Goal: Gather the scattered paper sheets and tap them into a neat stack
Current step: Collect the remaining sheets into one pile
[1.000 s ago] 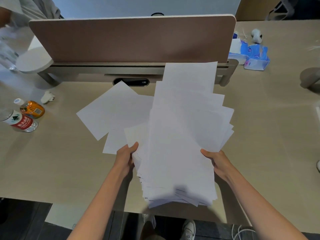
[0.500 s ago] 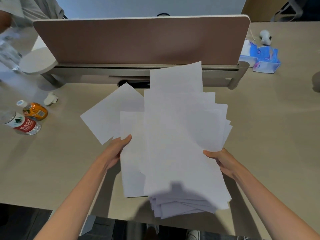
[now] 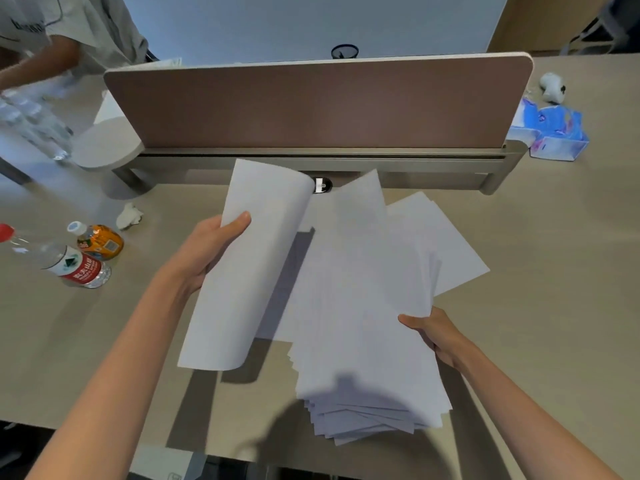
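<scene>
A loose pile of white paper sheets (image 3: pixel 360 334) lies fanned out on the beige table (image 3: pixel 554 271), its near end hanging over the front edge. My right hand (image 3: pixel 431 332) grips the pile's right side, thumb on top. My left hand (image 3: pixel 211 251) holds a few curled sheets (image 3: pixel 252 265) lifted off the table to the left of the pile, thumb across their upper edge. One sheet (image 3: pixel 446 244) sticks out from under the pile at the far right.
A brown desk divider (image 3: pixel 318 105) on a metal base blocks the far side. Two bottles (image 3: pixel 81 258) and a crumpled tissue (image 3: pixel 129 214) lie at the left. A blue tissue pack (image 3: pixel 554 133) sits at the far right. Another person (image 3: pixel 41 46) stands at the top left.
My left hand has picked up the loose sheets from the left and raised them, curled, beside the pile. The pile has shifted right, and my right hand still holds its side.
</scene>
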`<control>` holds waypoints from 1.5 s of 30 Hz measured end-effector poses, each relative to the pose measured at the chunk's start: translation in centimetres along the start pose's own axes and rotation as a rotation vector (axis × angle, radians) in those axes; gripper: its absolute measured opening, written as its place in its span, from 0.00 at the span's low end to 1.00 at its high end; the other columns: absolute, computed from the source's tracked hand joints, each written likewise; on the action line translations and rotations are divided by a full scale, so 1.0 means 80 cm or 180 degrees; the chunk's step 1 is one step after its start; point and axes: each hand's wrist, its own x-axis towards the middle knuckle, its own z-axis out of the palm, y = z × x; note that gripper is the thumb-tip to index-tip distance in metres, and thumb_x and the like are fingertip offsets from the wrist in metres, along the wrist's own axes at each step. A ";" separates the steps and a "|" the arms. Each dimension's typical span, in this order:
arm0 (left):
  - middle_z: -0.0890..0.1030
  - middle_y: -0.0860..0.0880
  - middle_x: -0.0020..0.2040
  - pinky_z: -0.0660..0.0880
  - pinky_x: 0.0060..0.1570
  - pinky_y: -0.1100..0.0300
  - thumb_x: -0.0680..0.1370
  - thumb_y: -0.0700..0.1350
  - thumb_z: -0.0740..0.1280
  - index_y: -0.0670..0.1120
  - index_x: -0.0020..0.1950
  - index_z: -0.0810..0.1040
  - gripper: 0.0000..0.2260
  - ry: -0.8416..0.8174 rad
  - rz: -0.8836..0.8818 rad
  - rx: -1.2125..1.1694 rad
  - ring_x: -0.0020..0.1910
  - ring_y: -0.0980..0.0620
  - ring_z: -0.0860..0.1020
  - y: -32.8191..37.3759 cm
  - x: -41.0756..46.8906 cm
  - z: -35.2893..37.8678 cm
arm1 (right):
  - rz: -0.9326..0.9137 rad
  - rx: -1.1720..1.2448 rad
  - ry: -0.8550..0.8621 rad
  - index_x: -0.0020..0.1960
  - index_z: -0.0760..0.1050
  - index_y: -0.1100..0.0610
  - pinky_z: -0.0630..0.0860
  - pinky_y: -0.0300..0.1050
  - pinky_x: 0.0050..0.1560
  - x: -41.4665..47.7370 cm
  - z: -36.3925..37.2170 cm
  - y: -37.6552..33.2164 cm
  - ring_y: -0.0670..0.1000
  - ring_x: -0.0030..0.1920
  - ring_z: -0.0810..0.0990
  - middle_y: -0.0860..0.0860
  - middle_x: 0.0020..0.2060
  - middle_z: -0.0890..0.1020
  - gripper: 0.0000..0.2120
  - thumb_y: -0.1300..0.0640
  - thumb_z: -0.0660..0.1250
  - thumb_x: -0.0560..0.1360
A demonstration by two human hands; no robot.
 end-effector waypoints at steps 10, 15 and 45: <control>0.84 0.44 0.55 0.80 0.50 0.52 0.79 0.49 0.66 0.42 0.61 0.79 0.14 -0.0172 -0.0533 -0.0470 0.51 0.44 0.84 -0.047 0.006 0.054 | -0.0037 0.0506 0.0257 0.67 0.72 0.63 0.71 0.53 0.66 -0.008 0.016 0.013 0.55 0.59 0.79 0.54 0.60 0.80 0.20 0.56 0.68 0.77; 0.85 0.42 0.53 0.82 0.41 0.54 0.79 0.48 0.67 0.41 0.59 0.79 0.14 -0.0010 -0.0968 -0.0620 0.49 0.43 0.84 -0.110 0.015 0.077 | -0.0004 0.0768 0.0406 0.71 0.69 0.59 0.61 0.54 0.73 -0.002 0.001 0.039 0.53 0.69 0.71 0.52 0.68 0.74 0.50 0.33 0.77 0.57; 0.69 0.51 0.63 0.67 0.57 0.62 0.70 0.41 0.77 0.45 0.69 0.66 0.32 0.0993 -0.0116 0.0629 0.63 0.55 0.68 -0.195 0.022 0.124 | -0.0259 0.0495 0.0432 0.59 0.76 0.54 0.75 0.28 0.42 -0.014 0.006 0.017 0.40 0.49 0.83 0.46 0.53 0.83 0.21 0.74 0.66 0.73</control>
